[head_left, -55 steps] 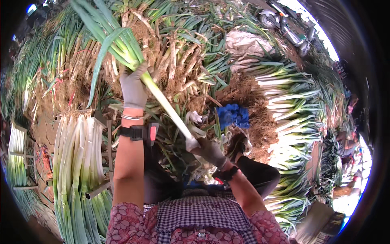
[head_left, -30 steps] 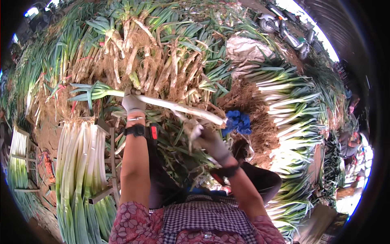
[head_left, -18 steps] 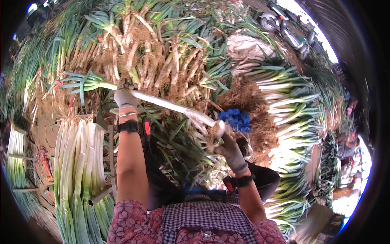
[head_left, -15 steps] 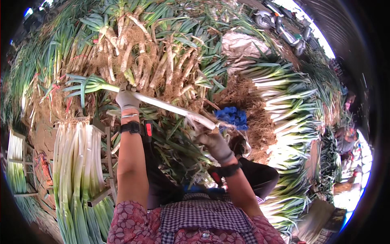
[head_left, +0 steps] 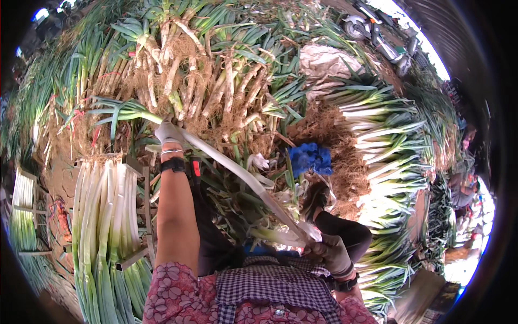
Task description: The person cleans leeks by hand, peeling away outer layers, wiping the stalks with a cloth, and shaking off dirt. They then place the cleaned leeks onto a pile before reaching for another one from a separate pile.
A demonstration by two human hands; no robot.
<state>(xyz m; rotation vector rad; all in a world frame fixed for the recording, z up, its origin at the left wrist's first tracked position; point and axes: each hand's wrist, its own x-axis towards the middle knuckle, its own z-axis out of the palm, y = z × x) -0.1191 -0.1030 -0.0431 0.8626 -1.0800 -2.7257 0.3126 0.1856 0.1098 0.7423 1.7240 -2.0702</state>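
A long leek (head_left: pixel 218 157) slants across the middle, its green leaves to the left and its white shaft running down to the right. My left hand (head_left: pixel 169 134), in a pale glove, is closed around it just below the leaves. Low on the right, my gloved right hand (head_left: pixel 332 256) has its fingers closed on a pale, blurred strip of outer skin (head_left: pixel 294 222) stretching from the shaft. Where shaft ends and strip begins is smeared by motion. Loose green leaves and peelings (head_left: pixel 229 197) lie beneath, between my legs.
Untrimmed, rooty leeks (head_left: pixel 189 81) are heaped ahead. Cleaned leeks (head_left: pixel 388 140) lie in a long row at right, beside piled brown roots (head_left: pixel 345 162) and a blue crumpled thing (head_left: pixel 310 159). At left, a metal rack (head_left: pixel 145 208) holds more cleaned leeks (head_left: pixel 105 216).
My right hand has moved down and to the right, toward my body, drawing the pale strip out from the leek. My left hand keeps its hold in nearly the same place.
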